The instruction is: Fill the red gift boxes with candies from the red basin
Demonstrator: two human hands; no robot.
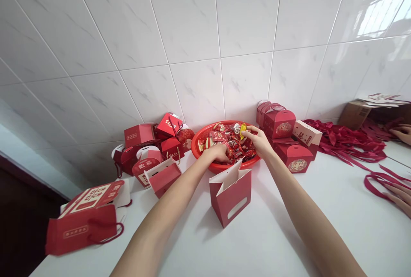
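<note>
Nearest, an open red carton (228,189) stands upright on the white table (266,230), between my forearms. My judgement: both wrists should be kept wide of its raised flaps, since it looks light enough to tip at a knock.

Beyond it, my left hand (220,153) reaches over the near side of the red basket (218,167), fingertips down among the wrapped sweets (218,135). Whether they grasp anything I cannot tell. Sound practice here is to part the heap gently, take hold of a wrapper's body and avoid dragging neighbours over the rim.

Slightly farther, my right hand (259,141) pinches a yellow-wrapped sweet (243,131) between thumb and fingers, above the heap at the basket's right side. A light, firm pinch is advised; the wrapper may slip if held only by its edge.

Red boxes (280,125) are stacked near the wall, right of the basket.
</note>
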